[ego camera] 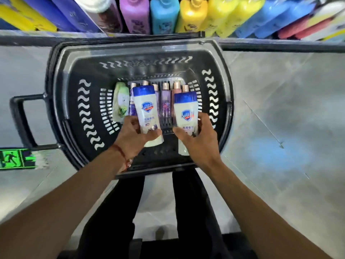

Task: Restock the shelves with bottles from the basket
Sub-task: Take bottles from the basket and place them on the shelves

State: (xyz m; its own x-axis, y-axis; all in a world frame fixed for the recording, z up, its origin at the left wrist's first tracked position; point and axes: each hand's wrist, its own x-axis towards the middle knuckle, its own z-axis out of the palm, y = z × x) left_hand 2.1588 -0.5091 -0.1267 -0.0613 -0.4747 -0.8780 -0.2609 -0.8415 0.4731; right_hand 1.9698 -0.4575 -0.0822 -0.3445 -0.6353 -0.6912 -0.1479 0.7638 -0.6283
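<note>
The left hand (133,132) grips a white Safeguard bottle (147,111) low on its body, with the thumb across the front by the lavender print and the fingers curled behind. The bottle's blue cap points away from the wrist, and its base pokes out past the thumb. The right hand (198,141) grasps a second Safeguard bottle (186,111) the same way: thumb on the near edge of the label, fingers wrapped round the far side, cap also pointing away from the wrist. The two bottles are side by side but apart, and both are over the open black shopping basket (61,101).

Past the fingertips of both hands, and showing in the gap between them, a row of slim purple bottles (165,103) with rose-gold caps lies on the basket floor. Just outside the left hand's knuckles, a pale green bottle (121,101) leans against the slotted wall. The basket's black handle (18,116) sticks out well to the outer side of the left hand.

Beyond the basket, far ahead of both hands, a shelf (112,33) holds large pump bottles: a lilac one (134,14), a light blue one (162,14) and yellow ones (192,16).

A red thread (121,153) circles the left wrist. A green exit sign (11,158) lies on the grey floor (280,109), outside the left forearm. Dark trousers (190,202) show between the forearms
</note>
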